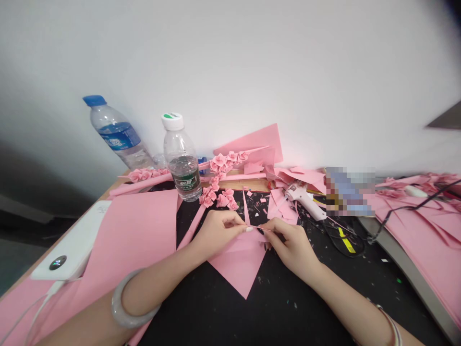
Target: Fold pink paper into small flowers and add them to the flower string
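Between my hands is a sheet of pink paper (239, 266), its lower corner pointing toward me over the black mat. My left hand (221, 230) pinches the paper's upper edge between thumb and fingers. A short way to the right, my right hand (288, 240) pinches the same edge, which looks thin and folded there. Just beyond my left hand lie pink paper flowers (218, 194) clustered along a rolled paper stem. A narrow pink paper strip (247, 209) points away from my fingertips. The undersides of both hands' fingers are partly hidden.
A water bottle with a white cap (182, 161) stands behind my left hand; a blue-capped bottle (117, 134) leans against the wall. A pink glue gun (306, 199) lies at right near a black cable (345, 245). A white power bank (72, 240) rests on pink sheets (140, 230) at left.
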Tool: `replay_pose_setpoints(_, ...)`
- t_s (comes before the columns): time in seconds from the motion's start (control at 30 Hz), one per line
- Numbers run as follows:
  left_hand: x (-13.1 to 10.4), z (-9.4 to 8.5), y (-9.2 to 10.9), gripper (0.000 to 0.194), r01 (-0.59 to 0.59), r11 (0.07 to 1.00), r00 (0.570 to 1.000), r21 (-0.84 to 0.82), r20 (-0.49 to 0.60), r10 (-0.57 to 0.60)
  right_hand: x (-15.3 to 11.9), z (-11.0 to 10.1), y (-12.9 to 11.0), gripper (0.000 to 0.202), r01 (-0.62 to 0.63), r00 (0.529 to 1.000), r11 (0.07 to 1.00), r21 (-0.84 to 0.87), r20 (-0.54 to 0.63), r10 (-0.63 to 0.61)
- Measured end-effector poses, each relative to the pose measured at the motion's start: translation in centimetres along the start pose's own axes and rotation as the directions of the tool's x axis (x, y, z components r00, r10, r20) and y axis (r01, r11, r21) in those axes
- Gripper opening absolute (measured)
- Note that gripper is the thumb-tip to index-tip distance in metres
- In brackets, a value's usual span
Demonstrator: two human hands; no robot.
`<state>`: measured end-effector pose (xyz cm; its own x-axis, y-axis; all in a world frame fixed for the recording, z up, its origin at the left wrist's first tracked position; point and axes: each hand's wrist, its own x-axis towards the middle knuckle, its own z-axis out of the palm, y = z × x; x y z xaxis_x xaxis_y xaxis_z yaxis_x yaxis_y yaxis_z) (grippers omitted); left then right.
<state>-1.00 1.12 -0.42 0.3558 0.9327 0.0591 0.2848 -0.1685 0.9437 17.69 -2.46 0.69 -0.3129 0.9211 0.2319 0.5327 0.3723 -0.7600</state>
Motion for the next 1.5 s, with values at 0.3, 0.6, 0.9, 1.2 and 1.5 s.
replay_pose_setpoints(0.3,0.2,-0.3,0.2,0.019,0.02,0.999,1.0,-0.036,-0.007,-0.02,-0.1,0.0,0.0,0.014,-0.035,0.999,0.999,0.026,-0.026,0.036)
replay_pose_setpoints(0.6,0.4,-0.6,0.0,0.018,0.004,0.999,1.0,-0.037,-0.018,-0.005,0.1,0.1,0.4,0.015,-0.101,0.993,0.992,0.081,-0.045,0.105)
replay_pose_setpoints(0.9,-0.2,-0.3,0.6,0.049,-0.362,0.904,0.932,0.229,0.101,0.348,0.6,-0.1,-0.3,0.016,-0.259,0.962,0.93,0.261,-0.017,0.273)
replay_pose_setpoints(1.2,-0.3,-0.2,0.6,0.046,-0.306,0.923,0.952,0.234,0.108,0.288,0.8,0.3,-0.1,0.032,-0.286,0.955,0.737,0.613,0.12,0.271)
replay_pose_setpoints(1.5,0.0,0.0,0.6,0.051,-0.085,0.995,0.991,-0.056,0.098,0.09,0.9,0.3,0.3,0.032,-0.269,0.963,0.755,0.598,0.157,0.218)
